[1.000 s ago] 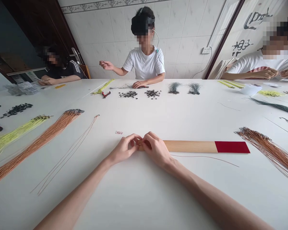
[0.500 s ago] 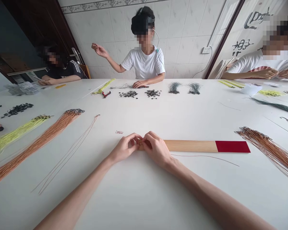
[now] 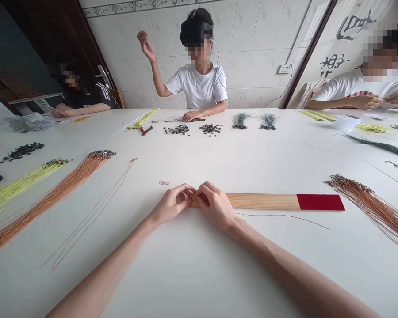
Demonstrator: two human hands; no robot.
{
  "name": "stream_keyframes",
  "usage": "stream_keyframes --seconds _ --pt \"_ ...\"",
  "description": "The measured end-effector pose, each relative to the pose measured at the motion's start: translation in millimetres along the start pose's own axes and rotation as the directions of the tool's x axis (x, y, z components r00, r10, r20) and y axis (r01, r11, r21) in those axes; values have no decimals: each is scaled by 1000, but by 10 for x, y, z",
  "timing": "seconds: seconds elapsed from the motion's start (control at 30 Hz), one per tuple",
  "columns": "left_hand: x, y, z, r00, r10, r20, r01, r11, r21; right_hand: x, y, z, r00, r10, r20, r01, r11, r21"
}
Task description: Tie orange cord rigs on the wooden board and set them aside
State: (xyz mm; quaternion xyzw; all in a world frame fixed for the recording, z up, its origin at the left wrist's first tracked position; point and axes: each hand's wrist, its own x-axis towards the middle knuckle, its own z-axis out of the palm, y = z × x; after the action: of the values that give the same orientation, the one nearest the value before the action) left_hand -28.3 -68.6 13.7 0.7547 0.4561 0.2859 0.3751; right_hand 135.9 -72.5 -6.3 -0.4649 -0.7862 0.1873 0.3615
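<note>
The left hand [image 3: 170, 205] and right hand [image 3: 216, 206] curl close together, fingertips almost meeting, at the near end of a wooden strip [image 3: 262, 202] lying flat on a white counter [image 3: 199, 265]; whether they pinch anything cannot be told. The right hand's fingers rest on the strip, which ends in a red band [image 3: 320, 202]. A thin wire [image 3: 281, 215] lies just below it. Copper cord bundles [image 3: 59, 190] fan out to the left, beside a yellow-green bundle [image 3: 23, 185]. Across the counter, a co-worker [image 3: 199, 86] raises one hand beside black bead piles [image 3: 177, 130] and red-handled pliers [image 3: 146, 130].
</note>
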Motion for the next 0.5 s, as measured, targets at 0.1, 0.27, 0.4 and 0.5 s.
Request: stream_keyframes --seconds 0.1,0.27,0.4,0.5 --pt "-1 0 0 1000 -13 2 13 1000 -4 1 7 7 1000 -2 2 2 1000 3" --pt "0 11 -1 1000 -19 4 19 1000 -1 4 23 26 1000 -4 -2 4 1000 -1" --pt "0 11 -1 1000 -18 3 18 1000 6 4 24 34 1000 17 4 -17 1000 -18" --pt "2 3 0 1000 -13 2 13 1000 13 4 21 34 1000 20 5 -20 999 -29"
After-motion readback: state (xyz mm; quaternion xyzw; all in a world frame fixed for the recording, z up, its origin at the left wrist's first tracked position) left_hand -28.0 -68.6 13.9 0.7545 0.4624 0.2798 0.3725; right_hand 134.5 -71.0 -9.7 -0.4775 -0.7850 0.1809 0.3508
